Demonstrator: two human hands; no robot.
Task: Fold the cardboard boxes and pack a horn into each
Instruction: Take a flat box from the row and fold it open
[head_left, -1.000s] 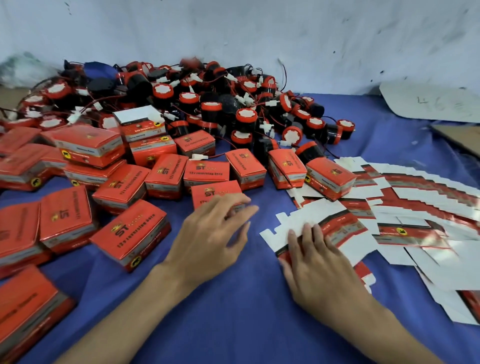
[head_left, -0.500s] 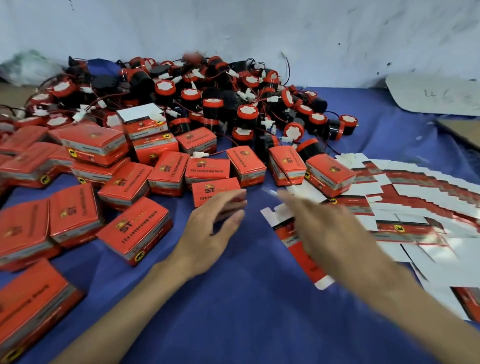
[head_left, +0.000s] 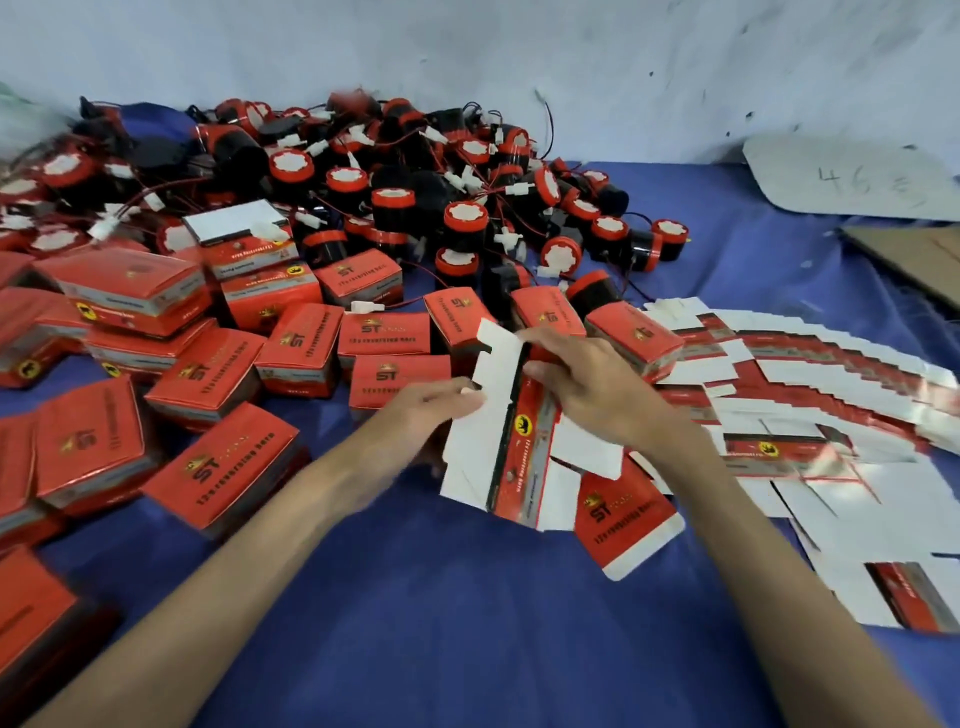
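A flat red and white cardboard box blank (head_left: 514, 447) is lifted above the blue cloth at the centre, between both hands. My left hand (head_left: 426, 410) grips its white left panel from the side. My right hand (head_left: 587, 384) pinches its upper right edge near the red strip. A red flap with the ST logo (head_left: 623, 525) hangs at its lower right. A heap of red and black horns (head_left: 395, 187) with wires lies at the back. Several folded red boxes (head_left: 223, 467) fill the left side.
A fanned spread of flat box blanks (head_left: 810, 410) covers the cloth on the right. A white board (head_left: 852, 176) and a brown cardboard sheet (head_left: 919, 260) lie at the back right. Bare blue cloth (head_left: 467, 623) shows in front between my forearms.
My right hand has taken one flat blank off the spread and lifted it. My left hand has left the closed box it touched and now grips the blank's left side.
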